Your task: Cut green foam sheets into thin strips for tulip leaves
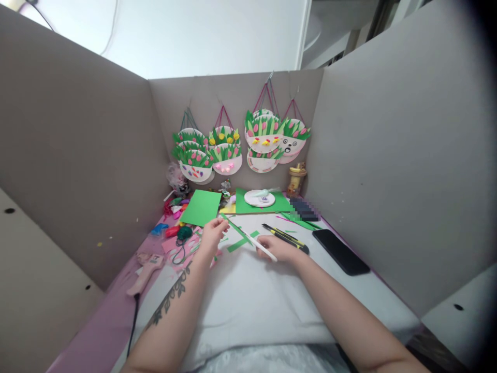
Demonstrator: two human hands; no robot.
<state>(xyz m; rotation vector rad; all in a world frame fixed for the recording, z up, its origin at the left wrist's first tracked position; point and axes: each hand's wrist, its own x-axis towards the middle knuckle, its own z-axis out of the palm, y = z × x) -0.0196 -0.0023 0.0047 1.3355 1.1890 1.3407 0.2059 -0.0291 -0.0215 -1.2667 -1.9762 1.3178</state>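
Note:
Over the middle of the white-covered table, my left hand (216, 229) pinches the upper left end of a narrow green paper strip (237, 228). My right hand (272, 247) is closed around a slim white tool (264, 248), whose tip points up and left along the strip; its exact kind is hard to make out. Beneath them, cut green pieces (238, 245) lie on the white cover (248, 300). A black and yellow cutter (289, 238) rests just beyond my right hand.
A glue gun (145, 272) with a cord, pink scraps (171, 246) and dark green yarn (184, 233) lie left. Green sheets (202, 207), a white plate (259, 198) and a bottle (296, 181) stand behind. A black phone (340, 252) is right. Decorated plates (264, 129) hang on the back panel.

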